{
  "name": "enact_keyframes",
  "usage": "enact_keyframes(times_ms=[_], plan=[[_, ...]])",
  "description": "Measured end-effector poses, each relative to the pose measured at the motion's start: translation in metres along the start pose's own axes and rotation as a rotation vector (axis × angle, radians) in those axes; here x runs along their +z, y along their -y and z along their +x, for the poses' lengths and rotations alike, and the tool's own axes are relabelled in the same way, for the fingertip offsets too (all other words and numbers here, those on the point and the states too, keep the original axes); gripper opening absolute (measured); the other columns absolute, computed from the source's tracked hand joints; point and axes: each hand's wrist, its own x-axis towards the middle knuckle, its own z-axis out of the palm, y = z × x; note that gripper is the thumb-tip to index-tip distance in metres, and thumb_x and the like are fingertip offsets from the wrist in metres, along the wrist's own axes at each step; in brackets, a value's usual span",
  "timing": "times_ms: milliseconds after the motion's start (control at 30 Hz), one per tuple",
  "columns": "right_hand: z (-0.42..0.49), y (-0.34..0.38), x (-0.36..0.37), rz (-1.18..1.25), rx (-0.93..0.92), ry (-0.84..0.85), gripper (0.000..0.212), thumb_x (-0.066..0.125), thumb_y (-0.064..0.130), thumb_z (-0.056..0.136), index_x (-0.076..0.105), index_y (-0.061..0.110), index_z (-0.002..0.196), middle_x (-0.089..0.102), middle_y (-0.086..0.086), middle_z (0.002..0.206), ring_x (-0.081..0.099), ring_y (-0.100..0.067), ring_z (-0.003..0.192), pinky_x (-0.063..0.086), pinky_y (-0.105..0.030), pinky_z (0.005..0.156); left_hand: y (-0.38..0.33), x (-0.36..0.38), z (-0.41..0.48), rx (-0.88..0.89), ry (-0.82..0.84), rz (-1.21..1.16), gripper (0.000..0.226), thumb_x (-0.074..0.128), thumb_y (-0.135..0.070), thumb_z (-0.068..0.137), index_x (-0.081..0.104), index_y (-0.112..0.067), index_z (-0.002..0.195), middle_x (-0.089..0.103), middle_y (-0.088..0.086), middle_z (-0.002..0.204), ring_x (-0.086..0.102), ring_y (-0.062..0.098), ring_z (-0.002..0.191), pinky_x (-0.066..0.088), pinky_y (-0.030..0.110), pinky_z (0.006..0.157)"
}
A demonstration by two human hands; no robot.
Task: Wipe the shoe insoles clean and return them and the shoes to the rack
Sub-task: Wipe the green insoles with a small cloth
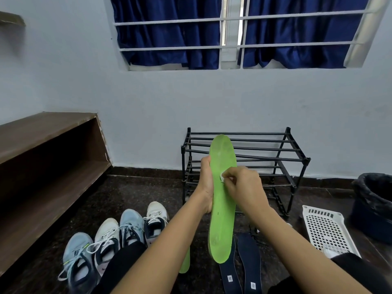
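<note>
Centrally, left hand grips green insole, held on end; right hand pinches white wipe against it. Floor holds a second green insole and two dark insoles; their white labels are unreadable. Four shoes stand left. Rack stands behind, partly hidden by the insole. Basket and bin sit right.

a pale blue-white wall fills the background. high in it sits a window with white horizontal bars, and dark blue curtains hang closed behind the bars. at the top left edge, a small brown ledge juts from the wall. a low brown wooden shelf unit runs along the left side. the floor is dark speckled stone. at the right, a white perforated plastic basket lies on the floor, just beside a dark round bin lined with a black bag.
</note>
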Motion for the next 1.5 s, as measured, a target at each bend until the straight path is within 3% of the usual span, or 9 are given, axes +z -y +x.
enact_keyframes(times_ms=[233, 367, 467, 767, 900, 1067, 1167, 1333, 1500], plan=[[0.005, -0.004, -0.009, 0.066, 0.071, -0.045, 0.018, 0.061, 0.006, 0.082, 0.074, 0.012, 0.092, 0.072, -0.004, 0.088, 0.066, -0.02, 0.079, 0.053, -0.035, 0.078, 0.007, 0.002, -0.004, -0.049, 0.049, 0.06, 0.058, 0.028, -0.051, 0.091, 0.061, -0.018, 0.056, 0.056, 0.001, 0.056, 0.051, 0.016, 0.048, 0.039, 0.021, 0.049], [-0.004, 0.005, -0.013, 0.158, 0.023, 0.117, 0.009, 0.069, 0.012, 0.082, 0.074, 0.018, 0.085, 0.07, 0.007, 0.079, 0.061, 0.0, 0.069, 0.045, -0.007, 0.066, 0.005, -0.004, -0.003, -0.05, 0.017, 0.041, 0.059, 0.031, -0.057, 0.09, 0.067, -0.016, 0.068, 0.062, 0.006, 0.065, 0.057, 0.021, 0.059, 0.042, 0.028, 0.058], [-0.011, 0.01, -0.008, 0.224, 0.001, 0.154, 0.011, 0.069, 0.011, 0.082, 0.075, 0.019, 0.087, 0.069, 0.009, 0.077, 0.059, 0.007, 0.067, 0.04, 0.0, 0.063, 0.0, -0.008, -0.003, -0.043, -0.014, -0.004, 0.057, 0.032, -0.056, 0.09, 0.065, -0.012, 0.075, 0.062, 0.008, 0.072, 0.057, 0.022, 0.064, 0.043, 0.029, 0.061], [0.0, 0.001, -0.009, 0.265, 0.082, 0.064, 0.006, 0.073, 0.012, 0.078, 0.075, 0.016, 0.082, 0.066, 0.009, 0.071, 0.06, 0.0, 0.068, 0.041, -0.001, 0.064, 0.006, -0.002, -0.005, -0.104, 0.011, 0.056, 0.067, 0.025, -0.054, 0.096, 0.071, -0.014, 0.066, 0.065, 0.008, 0.061, 0.061, 0.021, 0.054, 0.048, 0.026, 0.053], [0.006, -0.004, -0.01, 0.235, 0.126, -0.018, 0.007, 0.071, 0.011, 0.08, 0.075, 0.014, 0.085, 0.069, 0.004, 0.076, 0.062, -0.007, 0.072, 0.048, -0.015, 0.072, 0.013, 0.005, -0.008, -0.15, 0.037, 0.089, 0.06, 0.023, -0.051, 0.097, 0.064, -0.012, 0.078, 0.063, 0.008, 0.057, 0.06, 0.021, 0.049, 0.048, 0.023, 0.048], [-0.004, 0.004, -0.007, 0.262, 0.082, 0.11, 0.006, 0.074, 0.014, 0.079, 0.075, 0.016, 0.084, 0.067, 0.009, 0.071, 0.059, 0.004, 0.064, 0.042, -0.003, 0.063, 0.008, -0.007, -0.003, -0.113, -0.004, 0.068, 0.065, 0.028, -0.054, 0.095, 0.07, -0.015, 0.064, 0.063, 0.007, 0.062, 0.059, 0.021, 0.056, 0.046, 0.026, 0.055], [-0.012, 0.008, -0.005, 0.324, 0.053, 0.18, 0.005, 0.075, 0.013, 0.078, 0.076, 0.017, 0.082, 0.067, 0.011, 0.067, 0.058, 0.008, 0.057, 0.042, -0.004, 0.057, 0.004, -0.013, -0.002, -0.085, -0.034, 0.038, 0.067, 0.03, -0.054, 0.095, 0.071, -0.014, 0.059, 0.065, 0.007, 0.066, 0.059, 0.021, 0.058, 0.044, 0.028, 0.059], [-0.011, 0.005, -0.003, 0.356, 0.045, 0.134, 0.005, 0.075, 0.013, 0.078, 0.076, 0.018, 0.079, 0.069, 0.01, 0.068, 0.062, 0.004, 0.063, 0.044, -0.006, 0.061, 0.001, -0.01, -0.006, -0.087, -0.024, 0.054, 0.064, 0.03, -0.052, 0.095, 0.068, -0.015, 0.06, 0.063, 0.006, 0.062, 0.059, 0.02, 0.056, 0.044, 0.027, 0.058], [0.003, -0.008, -0.012, 0.316, 0.108, 0.016, 0.004, 0.074, 0.014, 0.079, 0.075, 0.015, 0.082, 0.069, 0.004, 0.073, 0.062, -0.003, 0.067, 0.045, -0.008, 0.063, 0.009, 0.003, -0.013, -0.161, 0.076, 0.147, 0.063, 0.024, -0.056, 0.095, 0.07, -0.013, 0.085, 0.067, 0.015, 0.072, 0.063, 0.03, 0.065, 0.053, 0.04, 0.066]])
